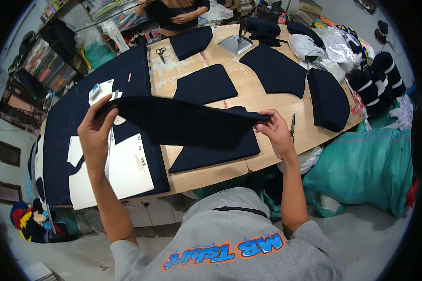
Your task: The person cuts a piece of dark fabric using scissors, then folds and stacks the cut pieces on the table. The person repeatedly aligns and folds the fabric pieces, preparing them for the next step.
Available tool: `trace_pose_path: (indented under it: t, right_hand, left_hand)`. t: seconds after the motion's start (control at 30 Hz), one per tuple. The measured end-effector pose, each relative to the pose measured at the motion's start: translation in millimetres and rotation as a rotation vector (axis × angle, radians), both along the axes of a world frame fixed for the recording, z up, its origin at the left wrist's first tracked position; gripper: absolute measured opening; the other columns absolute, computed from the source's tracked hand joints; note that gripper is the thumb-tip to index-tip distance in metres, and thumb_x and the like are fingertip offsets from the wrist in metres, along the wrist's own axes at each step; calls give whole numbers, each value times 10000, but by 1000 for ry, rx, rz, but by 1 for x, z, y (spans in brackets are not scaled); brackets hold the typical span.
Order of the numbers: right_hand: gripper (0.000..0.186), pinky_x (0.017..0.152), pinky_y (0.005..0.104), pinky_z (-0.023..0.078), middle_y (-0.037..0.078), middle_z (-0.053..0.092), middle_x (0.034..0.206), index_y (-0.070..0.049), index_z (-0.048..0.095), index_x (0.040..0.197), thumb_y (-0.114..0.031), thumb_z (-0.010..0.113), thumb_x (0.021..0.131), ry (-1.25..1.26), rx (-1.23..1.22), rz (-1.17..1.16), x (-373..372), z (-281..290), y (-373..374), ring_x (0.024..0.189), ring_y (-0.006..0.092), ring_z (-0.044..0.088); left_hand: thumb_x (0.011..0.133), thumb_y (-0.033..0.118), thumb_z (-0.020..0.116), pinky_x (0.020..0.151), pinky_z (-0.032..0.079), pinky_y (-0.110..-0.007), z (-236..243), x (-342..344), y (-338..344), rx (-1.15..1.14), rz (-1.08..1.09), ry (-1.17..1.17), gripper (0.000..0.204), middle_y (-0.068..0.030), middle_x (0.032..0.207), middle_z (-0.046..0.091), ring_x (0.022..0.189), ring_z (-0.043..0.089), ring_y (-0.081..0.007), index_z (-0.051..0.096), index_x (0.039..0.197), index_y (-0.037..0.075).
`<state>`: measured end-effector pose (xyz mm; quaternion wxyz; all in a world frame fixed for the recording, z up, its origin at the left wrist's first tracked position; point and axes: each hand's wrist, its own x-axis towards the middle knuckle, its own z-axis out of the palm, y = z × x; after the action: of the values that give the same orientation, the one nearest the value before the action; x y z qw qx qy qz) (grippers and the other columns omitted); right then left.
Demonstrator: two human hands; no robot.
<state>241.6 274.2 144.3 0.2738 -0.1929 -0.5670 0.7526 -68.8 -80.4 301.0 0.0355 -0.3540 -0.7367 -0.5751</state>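
Between my two hands a dark navy fabric piece (187, 122) is stretched above the table, sagging in the middle. My left hand (94, 133) pinches its left end between thumb and fingers. At the other end, my right hand (275, 133) grips the corner the same way. Right under it lies a stack of cut dark fabric (215, 157), partly covered by the held piece. White paper patterns (131, 171) rest on a large spread of dark cloth (61, 136), below and beside my left hand. Scissors (293, 127) with dark handles lie just right of my right hand.
More cut dark stacks (273, 70) are spread over the wooden table (173, 70). Another pair of scissors (161, 55) and a metal-based stand (236, 44) are farther back. Green sacks (361, 168) bulge at the right edge. Across the table stands a person holding dark cloth (171, 16).
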Motion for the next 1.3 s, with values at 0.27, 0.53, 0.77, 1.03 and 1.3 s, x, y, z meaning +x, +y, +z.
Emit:
trace_pose_path:
  t: [0.27,0.53,0.77,1.03,1.3]
  right_hand:
    - [139,742,266,572,53,717,984,-6,672,1139,9,776,1048,-52,482,-171,-24,-6,-14,809,89,667]
    - [171,762,287,595,56,734,1018,-23,712,1139,86,762,1018,77,621,74,-23,65,-44,929,123,703]
    - [321,949,411,622,148,793,1295,-49,743,1347,16,760,1034,42,816,281,-20,104,-70,1135,337,792]
    - [440,701,334,618,113,786,1191,-87,710,1398,114,726,1007,176,794,291,-20,82,-82,874,201,749]
    - [416,880,415,642,146,791,1190,-64,744,1390,98,722,1007,56,847,417,-16,105,-89,1046,308,799]
  left_hand:
    - [1144,167,729,899,630,-277,64,7,-29,-191,272,238,206,-61,1029,812,972,774,-119,821,1226,2]
    - [1180,351,687,789,500,-254,109,-28,-79,-164,482,528,331,14,907,659,849,589,-81,779,1140,36]
    - [1228,347,576,956,565,-302,141,-8,-73,42,423,572,365,-53,1132,768,1029,699,-136,786,1197,50]
    - [1239,323,552,795,566,-220,137,3,-94,244,277,294,310,-19,984,744,849,706,-64,697,1117,77]
    - [1238,315,557,747,592,-221,137,28,-73,397,456,254,293,10,924,708,802,719,-67,704,1168,72]
